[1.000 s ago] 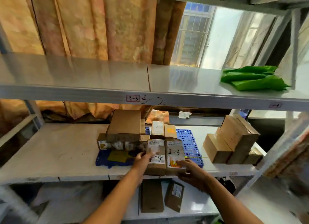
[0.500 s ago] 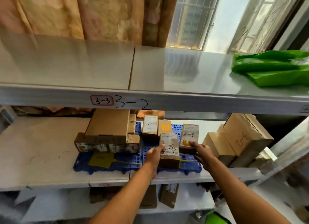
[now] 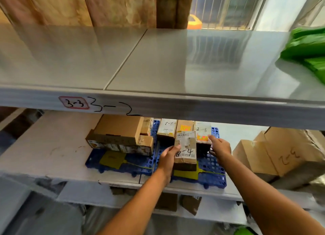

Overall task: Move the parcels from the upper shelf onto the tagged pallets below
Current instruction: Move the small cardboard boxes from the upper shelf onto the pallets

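Since the earlier frames: both parcels carried further back and set down on the right blue pallet (image 3: 213, 179); view drawn closer to the rack, with less of the green bags visible.

Left hand (image 3: 168, 156): fingers and thumb curled round the left edge of the parcel marked "-4" (image 3: 185, 147), gripping it. Parcel upright at centre of the pallet, its base apparently touching the pallet surface.

Right hand (image 3: 219, 147): index finger touching the front face of the parcel marked "2-3" (image 3: 203, 134), other fingers curled at its right side. Whether gripping or only steadying cannot be told. Parcel at 1 o'clock from the "-4" parcel, touching it.

Judged meaning for the task: placement of these two nearly complete, release outstanding. Upper shelf (image 3: 158, 62) bare across the left and centre; only green bags (image 3: 306, 46) at 2 o'clock, far right. Judged the next items to move, if counted as parcels.

Writing legible:
- Shelf edge: red-bordered sticker "3-3" (image 3: 73, 102), handwritten "3-2" just beside it at 3 o'clock.
- Held parcel: barcode label on top, handwritten "-4" below; leading character unclear.
- Large carton (image 3: 288, 154) at 3 o'clock, off the pallet: handwritten figures, upside down, apparently "3-2".
- Yellow tags (image 3: 112, 159) on both pallets: no writing readable.
- No brands readable.
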`<state>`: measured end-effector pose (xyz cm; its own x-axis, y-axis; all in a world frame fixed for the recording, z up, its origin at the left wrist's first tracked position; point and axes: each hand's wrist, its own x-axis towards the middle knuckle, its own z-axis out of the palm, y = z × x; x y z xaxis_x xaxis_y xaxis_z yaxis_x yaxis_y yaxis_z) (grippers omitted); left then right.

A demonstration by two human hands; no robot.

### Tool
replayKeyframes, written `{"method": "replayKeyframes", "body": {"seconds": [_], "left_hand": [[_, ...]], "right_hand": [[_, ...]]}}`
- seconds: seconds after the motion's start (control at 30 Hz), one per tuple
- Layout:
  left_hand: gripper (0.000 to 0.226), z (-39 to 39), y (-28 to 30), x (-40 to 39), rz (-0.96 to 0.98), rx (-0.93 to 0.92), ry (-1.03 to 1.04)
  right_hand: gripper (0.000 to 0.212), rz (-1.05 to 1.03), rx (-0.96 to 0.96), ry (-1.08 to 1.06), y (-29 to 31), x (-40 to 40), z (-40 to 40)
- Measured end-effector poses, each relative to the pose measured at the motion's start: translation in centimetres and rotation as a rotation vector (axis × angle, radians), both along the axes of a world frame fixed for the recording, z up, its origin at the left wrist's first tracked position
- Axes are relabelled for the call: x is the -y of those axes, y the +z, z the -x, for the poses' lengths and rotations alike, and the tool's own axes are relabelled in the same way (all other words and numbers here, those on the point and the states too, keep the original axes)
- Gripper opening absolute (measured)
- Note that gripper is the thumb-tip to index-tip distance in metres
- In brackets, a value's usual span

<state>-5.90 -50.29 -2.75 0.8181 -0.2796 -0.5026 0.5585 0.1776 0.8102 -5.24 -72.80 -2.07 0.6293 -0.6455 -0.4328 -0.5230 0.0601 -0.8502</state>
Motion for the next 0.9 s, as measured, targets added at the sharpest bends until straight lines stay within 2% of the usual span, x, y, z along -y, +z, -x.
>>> {"method": "replayKeyframes", "body": {"seconds": [0.07,0.1,0.2,0.27,0.3,0.33,0.47,0.6,0.73,0.9], "left_hand": [[0.069,-0.3,0.5,0.8,-0.017,0.031,0.042],[0.063,-0.4,0.8,1.3,-0.033,0.055,0.068],[0.038,-0.5,2.2,3.7,-0.093,0.204,0.114],[0.03,-0.5,3.1,5.5,-0.131,0.33,0.13],[0.035,-0.4,3.4,6.5,-0.148,0.372,0.126],[0.039,-0.3,3.8,7.3,-0.155,0.399,0.108],[0.03,0.4,4.6,9.3,-0.154,0.411,-0.015],[0.025,0.6,3.0,8.4,-0.33,0.369,-0.027],[0.04,-0.8,2.0,6.2,-0.49,0.352,0.015],[0.038,-4.7,2.8,4.8,-0.729,0.6,0.026]], "right_hand": [[0.032,0.233,0.029,-0.035,0.7,0.3,0.8],[0.032,0.227,0.089,-0.008,1.3,0.2,1.2],[0.04,-0.172,0.212,0.322,3.1,-0.3,2.6],[0.043,-0.232,0.167,0.528,3.7,-0.4,3.8],[0.044,-0.219,0.177,0.539,3.7,-0.2,4.3],[0.044,-0.214,0.212,0.493,3.5,0.2,4.7],[0.047,-0.25,0.357,0.121,3.0,2.8,5.2],[0.051,-0.239,0.34,-0.103,1.8,4.2,5.4],[0.044,-0.264,0.343,-0.109,1.2,4.0,5.0],[0.041,-0.197,0.352,0.001,1.8,2.6,2.8]]}}
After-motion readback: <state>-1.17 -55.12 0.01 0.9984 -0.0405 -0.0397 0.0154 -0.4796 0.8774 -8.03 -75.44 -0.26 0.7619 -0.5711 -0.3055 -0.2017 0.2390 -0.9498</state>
